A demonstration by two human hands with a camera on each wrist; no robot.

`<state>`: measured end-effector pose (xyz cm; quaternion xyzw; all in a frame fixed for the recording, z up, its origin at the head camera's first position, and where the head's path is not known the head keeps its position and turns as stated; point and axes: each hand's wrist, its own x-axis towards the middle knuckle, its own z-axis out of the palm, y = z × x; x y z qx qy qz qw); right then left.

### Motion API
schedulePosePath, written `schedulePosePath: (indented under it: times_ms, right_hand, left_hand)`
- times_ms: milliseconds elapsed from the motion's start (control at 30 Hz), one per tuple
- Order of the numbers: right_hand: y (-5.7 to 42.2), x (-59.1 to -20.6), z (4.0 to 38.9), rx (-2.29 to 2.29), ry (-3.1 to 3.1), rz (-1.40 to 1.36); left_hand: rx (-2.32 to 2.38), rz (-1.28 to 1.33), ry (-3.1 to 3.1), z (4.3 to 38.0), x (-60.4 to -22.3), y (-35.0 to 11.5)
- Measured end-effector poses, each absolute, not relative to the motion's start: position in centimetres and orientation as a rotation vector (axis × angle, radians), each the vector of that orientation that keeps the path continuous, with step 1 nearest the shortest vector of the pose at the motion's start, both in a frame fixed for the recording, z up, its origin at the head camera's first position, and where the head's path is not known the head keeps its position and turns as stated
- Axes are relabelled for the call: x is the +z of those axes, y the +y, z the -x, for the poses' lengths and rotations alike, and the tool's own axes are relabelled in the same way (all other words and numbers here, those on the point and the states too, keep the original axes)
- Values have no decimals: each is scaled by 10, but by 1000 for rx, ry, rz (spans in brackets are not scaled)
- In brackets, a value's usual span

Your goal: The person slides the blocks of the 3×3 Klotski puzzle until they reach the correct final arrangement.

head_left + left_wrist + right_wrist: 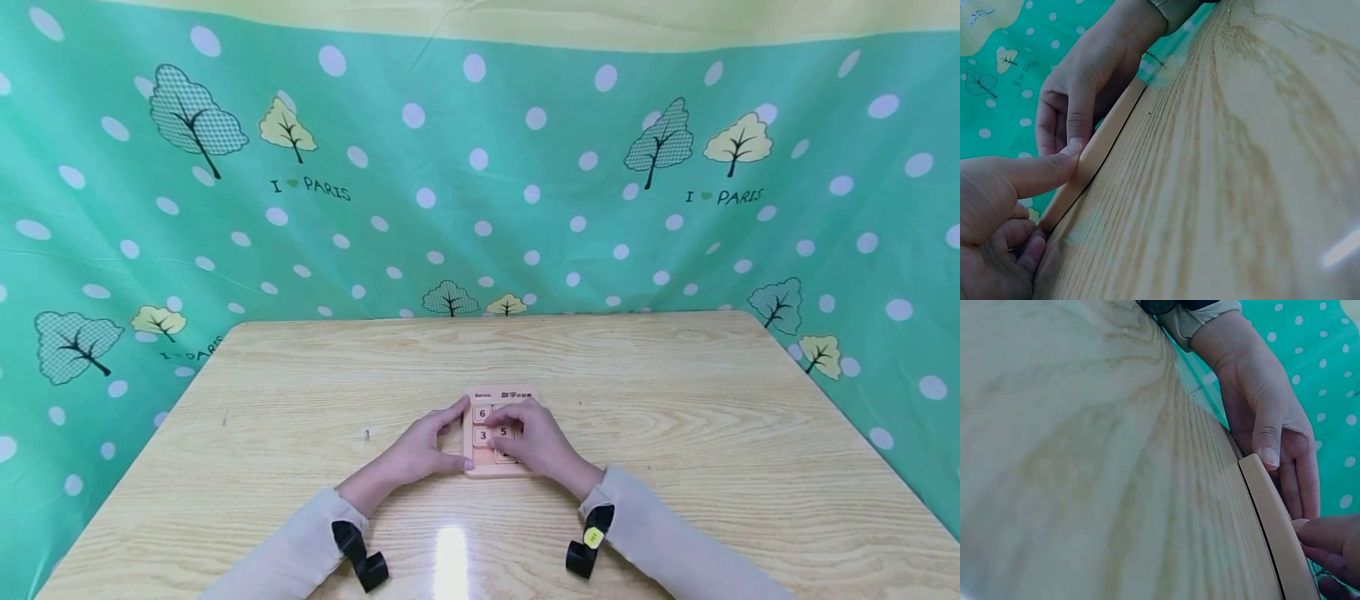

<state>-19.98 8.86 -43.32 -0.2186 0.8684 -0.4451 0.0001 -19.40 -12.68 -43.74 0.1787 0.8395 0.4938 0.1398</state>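
Note:
A pink sliding number puzzle (480, 471) lies on the table, with numbered tiles in its frame; 6, 3 and 5 can be read. My left hand (420, 446) holds the puzzle's left side, forefinger at the far corner and thumb at the near one. Over the tiles, my right hand (543, 442) touches them with forefinger and thumb, the two tips apart near the 3 tile (482, 437). That hand covers the puzzle's right part. From the left wrist view, only the puzzle's side wall (1107, 134) shows beside both hands; the tiles are hidden there.
The light wood-grain table (300, 375) extends around the puzzle, with a bright reflection near its front edge. A small dark mark (367, 434) is left of the puzzle. A green dotted cloth (480, 192) hangs behind and along the sides.

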Motion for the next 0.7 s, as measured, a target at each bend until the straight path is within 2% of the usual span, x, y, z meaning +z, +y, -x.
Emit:
schedulePosePath:
  times_ms: [700]
  right_hand:
    - [97, -431, 201, -1424, 2670, 664]
  left_hand:
    - [1435, -508, 2429, 193, -436, -126]
